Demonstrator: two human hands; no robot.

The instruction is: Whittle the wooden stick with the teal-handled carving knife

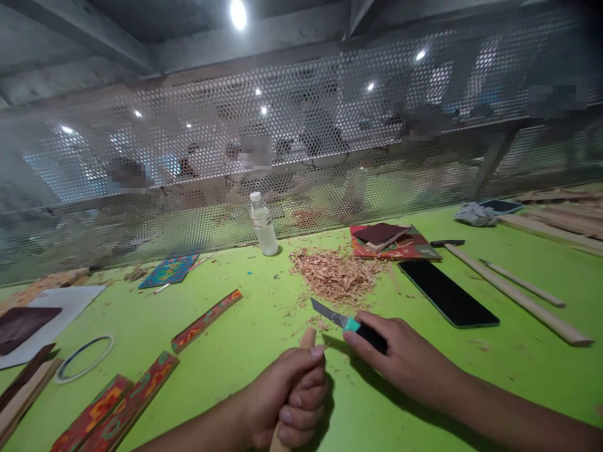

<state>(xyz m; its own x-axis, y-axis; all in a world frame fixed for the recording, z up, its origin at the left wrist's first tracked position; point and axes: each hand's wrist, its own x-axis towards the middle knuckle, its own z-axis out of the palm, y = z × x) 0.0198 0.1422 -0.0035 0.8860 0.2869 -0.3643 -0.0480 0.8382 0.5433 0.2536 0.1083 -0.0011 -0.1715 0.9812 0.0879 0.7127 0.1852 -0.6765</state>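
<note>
My left hand (296,395) is wrapped round a pale wooden stick (308,339), whose tip pokes out above the thumb and whose lower end shows below the fist. In my right hand (400,351) is a utility knife (372,337) with a black and teal handle. Its blade points up and to the left, just above the stick's tip and apart from it. Beyond the blade lies a heap of wood shavings (334,273) on the green table (264,333).
A water bottle (264,226) stands behind the shavings. To the right are a phone (447,294), wooden rods (522,298) and sandpaper (380,233). Leftward lie painted wooden strips (127,402), a tape roll (85,359) and a patterned card (168,271). A perforated metal screen (301,144) closes the back.
</note>
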